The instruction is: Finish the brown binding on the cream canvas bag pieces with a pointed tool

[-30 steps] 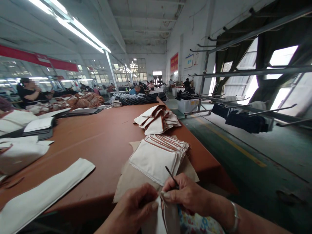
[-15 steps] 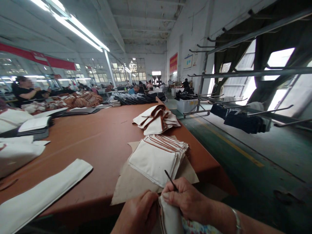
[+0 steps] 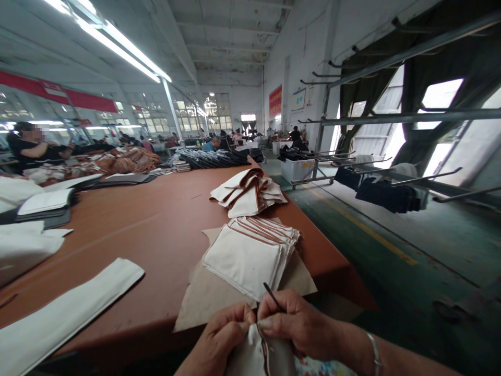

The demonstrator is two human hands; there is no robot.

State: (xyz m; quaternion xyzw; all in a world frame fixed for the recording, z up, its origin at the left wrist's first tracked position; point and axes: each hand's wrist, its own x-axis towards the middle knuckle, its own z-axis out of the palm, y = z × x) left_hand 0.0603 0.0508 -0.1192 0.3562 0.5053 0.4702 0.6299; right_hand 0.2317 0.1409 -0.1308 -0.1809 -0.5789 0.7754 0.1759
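Note:
At the bottom centre, a white fabric piece [image 3: 247, 353] with a brown inner edge hangs between both hands. My left hand [image 3: 223, 337] pinches its upper edge. My right hand [image 3: 297, 321] grips the edge just beside it and also holds a thin dark tool [image 3: 273, 296], whose tip points up and left. Beyond the hands, a fanned stack of white pieces with brown edges [image 3: 245, 256] lies on brown paper [image 3: 191, 303]. Behind that stack rests a looser pile of folded white and brown pieces [image 3: 246, 193].
The brown-covered table [image 3: 156, 235] has a long white strip [image 3: 78, 313] at front left and white and dark fabric stacks [image 3: 47, 201] farther left. Hanging rods with dark cloth [image 3: 385, 194] and a white bin [image 3: 296, 169] stand right. A person [image 3: 29, 146] is at far left.
The fabric piece has been turned and spread, so more of it shows under my left hand. My left fingers have shifted up to its top edge. The view has moved slightly right.

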